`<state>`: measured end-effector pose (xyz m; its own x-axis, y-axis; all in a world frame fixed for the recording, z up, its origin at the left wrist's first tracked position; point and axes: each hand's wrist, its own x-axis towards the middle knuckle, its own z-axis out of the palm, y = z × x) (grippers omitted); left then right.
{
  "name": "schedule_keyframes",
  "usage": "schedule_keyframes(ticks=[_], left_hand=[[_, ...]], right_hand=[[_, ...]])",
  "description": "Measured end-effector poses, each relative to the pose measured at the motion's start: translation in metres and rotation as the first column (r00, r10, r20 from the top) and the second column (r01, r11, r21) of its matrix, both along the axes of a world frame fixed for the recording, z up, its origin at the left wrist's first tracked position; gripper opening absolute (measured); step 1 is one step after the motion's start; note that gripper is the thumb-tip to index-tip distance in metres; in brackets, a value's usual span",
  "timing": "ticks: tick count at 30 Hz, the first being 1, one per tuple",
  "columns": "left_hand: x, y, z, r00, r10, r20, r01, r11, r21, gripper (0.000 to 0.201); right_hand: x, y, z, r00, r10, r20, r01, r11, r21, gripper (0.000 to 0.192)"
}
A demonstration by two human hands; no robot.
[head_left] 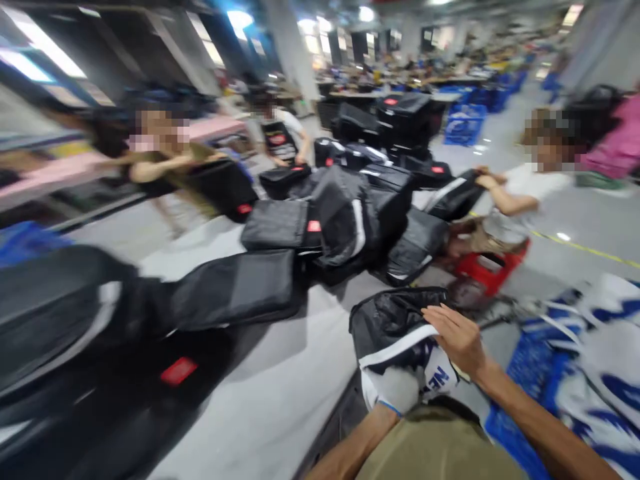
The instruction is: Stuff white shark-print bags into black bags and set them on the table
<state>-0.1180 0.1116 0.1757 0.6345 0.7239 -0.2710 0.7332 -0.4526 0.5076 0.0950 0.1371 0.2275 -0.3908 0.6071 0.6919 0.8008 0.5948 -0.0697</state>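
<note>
Hands both at a crumpled black fabric bag with a white stripe (393, 327), held close over the person's lap at the bottom of the view; right hand (457, 337) lies flat on its upper right side, fingers extended, pressing rather than gripping; left hand (395, 390) is mostly hidden under the bag and a white-and-blue printed cloth (440, 377), so I cannot tell whether it is clenched or released; motion blur throughout.

Progress, as a judgement: bag in hand looks unfinished, slack and creased; a heap of flat black padded bags with red labels (345, 213) already lies on the grey floor (280, 393) ahead, more along the left edge (75, 313); a stack of white-and-blue printed pieces (595, 360) sits at the right over a blue crate (525, 363), apparently untouched stock.

Other people sit around the heap: one at left (165, 160), one at the far side (280, 137), one at right on a red stool (490, 267), each handling black bags.
</note>
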Motion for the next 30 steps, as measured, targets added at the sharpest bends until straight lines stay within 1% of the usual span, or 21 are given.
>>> schedule_keyframes(ticks=[2,3,5,7,8,10,12,14,15,17,19,21,22,24,26,28,30], left_hand=[[0.014,-0.001,0.003,0.984,-0.175,0.024,0.176,0.984,-0.039,0.049],[0.019,0.000,0.005,0.966,-0.254,0.044,0.256,0.966,-0.046,0.052],[0.030,0.003,0.012,0.916,-0.388,0.097,0.393,0.919,-0.038,0.055],[0.043,0.006,0.020,0.862,-0.485,0.144,0.493,0.870,-0.022,0.050],[0.050,0.007,0.024,0.838,-0.521,0.160,0.529,0.848,-0.012,0.048],[0.069,0.011,0.033,0.793,-0.576,0.197,0.580,0.813,0.039,0.050],[0.096,0.023,0.038,0.764,-0.594,0.252,0.571,0.804,0.166,0.050],[0.135,0.044,0.038,0.760,-0.577,0.299,0.492,0.812,0.314,0.046],[0.158,0.057,0.036,0.774,-0.553,0.310,0.442,0.821,0.361,0.050],[0.206,0.084,0.027,0.805,-0.506,0.309,0.379,0.840,0.390,0.069],[0.251,0.108,0.015,0.814,-0.493,0.307,0.386,0.855,0.347,0.086],[0.289,0.126,0.000,0.809,-0.498,0.313,0.420,0.861,0.286,0.093],[0.304,0.134,-0.008,0.813,-0.488,0.318,0.420,0.869,0.260,0.091],[0.330,0.146,-0.025,0.838,-0.456,0.301,0.407,0.888,0.213,0.082],[0.352,0.160,-0.035,0.880,-0.386,0.277,0.351,0.921,0.167,0.074],[0.374,0.174,-0.035,0.905,-0.317,0.283,0.305,0.948,0.089,0.067],[0.397,0.189,-0.025,0.914,-0.266,0.307,0.293,0.955,-0.044,0.057]], right_hand=[[0.017,-0.022,0.000,0.983,-0.165,-0.078,0.162,0.986,-0.047,0.034],[0.025,-0.033,-0.001,0.963,-0.247,-0.108,0.240,0.968,-0.070,0.034],[0.041,-0.057,-0.002,0.904,-0.399,-0.153,0.388,0.917,-0.095,0.034],[0.057,-0.082,-0.005,0.826,-0.534,-0.179,0.524,0.845,-0.106,0.033],[0.066,-0.095,-0.007,0.782,-0.595,-0.185,0.586,0.803,-0.105,0.032],[0.084,-0.117,-0.010,0.693,-0.698,-0.181,0.695,0.713,-0.091,0.029],[0.102,-0.133,-0.013,0.606,-0.779,-0.160,0.779,0.622,-0.078,0.026],[0.122,-0.142,-0.016,0.537,-0.833,-0.136,0.831,0.550,-0.083,0.026],[0.133,-0.144,-0.018,0.509,-0.851,-0.129,0.850,0.521,-0.084,0.026],[0.156,-0.142,-0.023,0.463,-0.877,-0.130,0.877,0.474,-0.076,0.026],[0.184,-0.136,-0.030,0.426,-0.894,-0.138,0.896,0.438,-0.073,0.026],[0.215,-0.127,-0.040,0.422,-0.892,-0.162,0.894,0.439,-0.089,0.026],[0.232,-0.121,-0.045,0.431,-0.885,-0.175,0.887,0.451,-0.096,0.025],[0.267,-0.108,-0.057,0.471,-0.859,-0.200,0.861,0.497,-0.108,0.024],[0.300,-0.093,-0.065,0.506,-0.831,-0.229,0.818,0.547,-0.178,0.025],[0.332,-0.075,-0.068,0.519,-0.803,-0.294,0.743,0.593,-0.309,0.037],[0.361,-0.056,-0.068,0.494,-0.785,-0.373,0.625,0.619,-0.475,0.051]])
